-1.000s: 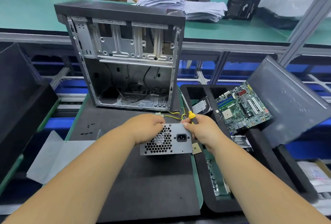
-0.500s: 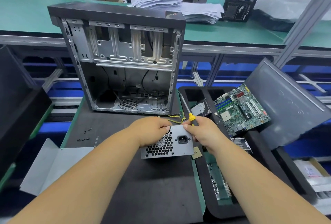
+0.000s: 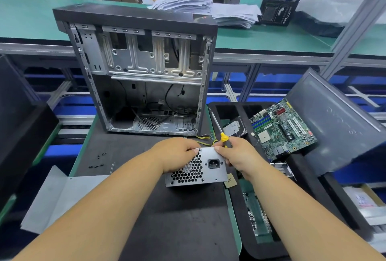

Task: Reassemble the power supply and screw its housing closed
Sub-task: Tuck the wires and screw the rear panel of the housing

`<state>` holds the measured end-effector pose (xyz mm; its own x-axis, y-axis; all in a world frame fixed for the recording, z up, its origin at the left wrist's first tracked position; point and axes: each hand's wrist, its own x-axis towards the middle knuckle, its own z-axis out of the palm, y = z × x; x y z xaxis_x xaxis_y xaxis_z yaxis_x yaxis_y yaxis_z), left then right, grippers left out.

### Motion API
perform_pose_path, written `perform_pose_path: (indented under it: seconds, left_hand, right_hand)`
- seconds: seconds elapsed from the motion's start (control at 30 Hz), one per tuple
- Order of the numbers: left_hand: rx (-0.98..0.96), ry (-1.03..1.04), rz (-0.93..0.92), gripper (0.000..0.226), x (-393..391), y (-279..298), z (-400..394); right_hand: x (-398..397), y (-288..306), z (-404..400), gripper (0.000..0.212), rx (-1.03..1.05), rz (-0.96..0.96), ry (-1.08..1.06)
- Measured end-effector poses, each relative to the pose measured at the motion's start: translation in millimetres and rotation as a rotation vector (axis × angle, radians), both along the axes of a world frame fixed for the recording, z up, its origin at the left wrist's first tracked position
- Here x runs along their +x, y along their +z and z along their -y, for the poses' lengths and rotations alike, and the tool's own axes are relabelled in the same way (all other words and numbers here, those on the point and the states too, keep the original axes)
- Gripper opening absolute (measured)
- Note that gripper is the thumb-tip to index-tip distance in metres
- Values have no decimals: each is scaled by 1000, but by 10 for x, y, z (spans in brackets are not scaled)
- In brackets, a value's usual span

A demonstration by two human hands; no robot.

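So the power supply sits dead center of the frame on the dark mat of the bench, socket-and-grille face toward the camera, long axis running left to right. Both hands are right on it. The left hand is curled over the upper left corner, gripping it; the right hand pinches the upper right corner while also clutching a yellow-handled screwdriver (shaft pointing away, toward the top of the frame). I'd guess the right hand does the screwing since it already has the tool. Loose screws lie well off to the left of center.
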<state>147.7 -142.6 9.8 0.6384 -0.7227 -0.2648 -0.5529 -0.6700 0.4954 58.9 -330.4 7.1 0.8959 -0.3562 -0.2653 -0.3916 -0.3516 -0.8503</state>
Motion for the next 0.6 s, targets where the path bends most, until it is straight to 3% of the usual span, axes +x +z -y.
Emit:
perform_pose_path:
  seconds: [0.6]
  left_hand:
    - [-9,-27,-30,25,30,-13,18]
  right_hand:
    - [-14,24,0,8,5,-7,4]
